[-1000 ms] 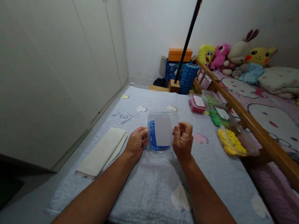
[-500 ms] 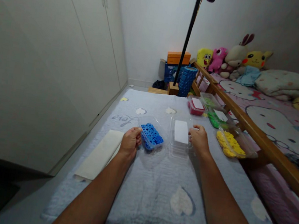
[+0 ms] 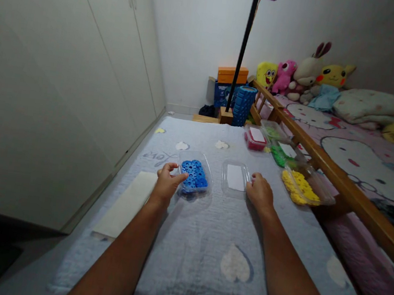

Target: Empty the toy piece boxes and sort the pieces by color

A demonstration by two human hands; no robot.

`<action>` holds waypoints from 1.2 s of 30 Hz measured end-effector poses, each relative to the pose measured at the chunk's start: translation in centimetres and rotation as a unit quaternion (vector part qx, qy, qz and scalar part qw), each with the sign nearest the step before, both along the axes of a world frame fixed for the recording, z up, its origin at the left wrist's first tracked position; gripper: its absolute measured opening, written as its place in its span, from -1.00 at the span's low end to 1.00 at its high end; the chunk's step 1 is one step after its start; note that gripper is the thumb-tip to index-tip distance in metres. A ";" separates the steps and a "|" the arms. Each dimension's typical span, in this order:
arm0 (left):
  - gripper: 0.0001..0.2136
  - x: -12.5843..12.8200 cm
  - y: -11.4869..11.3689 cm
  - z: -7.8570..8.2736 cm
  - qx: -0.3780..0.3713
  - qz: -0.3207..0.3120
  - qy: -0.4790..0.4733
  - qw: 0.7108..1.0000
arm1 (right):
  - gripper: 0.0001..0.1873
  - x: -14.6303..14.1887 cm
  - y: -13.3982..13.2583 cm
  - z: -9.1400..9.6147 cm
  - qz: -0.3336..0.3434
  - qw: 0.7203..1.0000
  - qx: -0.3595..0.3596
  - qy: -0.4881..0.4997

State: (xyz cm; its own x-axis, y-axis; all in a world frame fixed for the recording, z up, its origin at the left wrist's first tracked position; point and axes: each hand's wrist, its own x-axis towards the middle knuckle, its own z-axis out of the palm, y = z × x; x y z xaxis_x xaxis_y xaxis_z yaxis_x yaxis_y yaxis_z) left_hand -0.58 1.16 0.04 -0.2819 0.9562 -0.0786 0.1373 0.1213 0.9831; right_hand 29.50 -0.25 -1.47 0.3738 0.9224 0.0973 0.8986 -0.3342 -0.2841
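Observation:
A clear plastic box (image 3: pixel 210 174) of small blue flower-shaped pieces (image 3: pixel 194 174) sits without a lid on the cloth. My left hand (image 3: pixel 167 182) is at its left side, thumb and fingers apart, with the thumb tip over the rim. To the right of the box, a clear plastic lid (image 3: pixel 224 179) with a white label (image 3: pixel 236 177) lies flat. My right hand (image 3: pixel 260 192) has the right edge of this lid between thumb and curled fingers; the fingertips are partly hidden.
A folded cream cloth or paper (image 3: pixel 125 208) lies left. Boxes of yellow pieces (image 3: pixel 299 187), green pieces (image 3: pixel 279 154) and red pieces (image 3: pixel 254 143) line the right side, beside the wooden bed rail (image 3: pixel 326 159). A black pole (image 3: pixel 244 47) stands beyond the table.
The blue box has gone from tilted to level on the cloth, and my left fingers have spread from their pinch. The lid has come down flat with my right hand at its edge.

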 end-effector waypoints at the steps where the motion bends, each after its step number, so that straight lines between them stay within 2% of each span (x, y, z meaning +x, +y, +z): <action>1: -0.53 -0.1 0.0 0.1 -0.009 -0.016 -0.011 1.000 | -0.58 0.0 0.0 0.1 -0.003 1.000 0.002 0.006; 4: -0.53 0.0 -0.1 0.4 -0.021 -0.067 -0.042 0.997 | -0.59 0.0 0.0 0.4 -0.033 0.999 0.020 0.021; 6: -0.55 0.1 -0.1 0.8 -0.009 -0.077 -0.033 0.996 | -0.59 0.2 0.1 0.4 -0.053 0.997 0.039 0.028; 10: -0.64 0.6 0.2 2.0 0.045 -0.046 0.038 0.997 | -0.54 0.7 0.4 -0.1 -0.068 0.993 0.091 0.041; 13: -0.73 0.9 1.0 3.3 0.086 -0.022 0.142 0.986 | -0.51 1.0 0.6 -0.5 -0.070 0.989 0.114 0.068; 16: -0.76 1.5 2.0 4.2 0.126 -0.013 0.260 0.957 | -0.49 1.3 0.7 -0.7 -0.074 0.985 0.119 0.104; 20: -0.71 3.1 2.9 4.8 0.158 -0.035 0.392 0.906 | -0.49 1.9 0.8 -0.7 -0.082 0.973 0.151 0.153; 24: -0.73 5.3 3.0 5.5 0.151 -0.082 0.495 0.852 | -0.43 2.8 1.0 -1.2 -0.112 0.939 0.214 0.244; 30: -0.77 8.5 2.3 6.7 0.149 -0.165 0.566 0.794 | -0.35 3.4 1.4 -1.9 -0.136 0.871 0.278 0.383; 33: -0.74 10.1 1.6 6.7 0.173 -0.205 0.583 0.767 | -0.35 3.3 1.5 -2.0 -0.144 0.855 0.288 0.406; 36: -0.74 11.7 0.9 6.4 0.190 -0.241 0.590 0.747 | -0.36 3.2 1.5 -2.0 -0.145 0.853 0.291 0.409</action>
State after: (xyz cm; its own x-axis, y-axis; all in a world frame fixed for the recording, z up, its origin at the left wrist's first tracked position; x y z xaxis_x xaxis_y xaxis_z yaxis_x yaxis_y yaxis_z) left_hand 11.12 2.08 6.43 0.4444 0.8588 0.2548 0.8726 -0.4794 0.0938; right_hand 32.75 1.23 -3.49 0.7409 0.6634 0.1044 0.2237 -0.0973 -0.9698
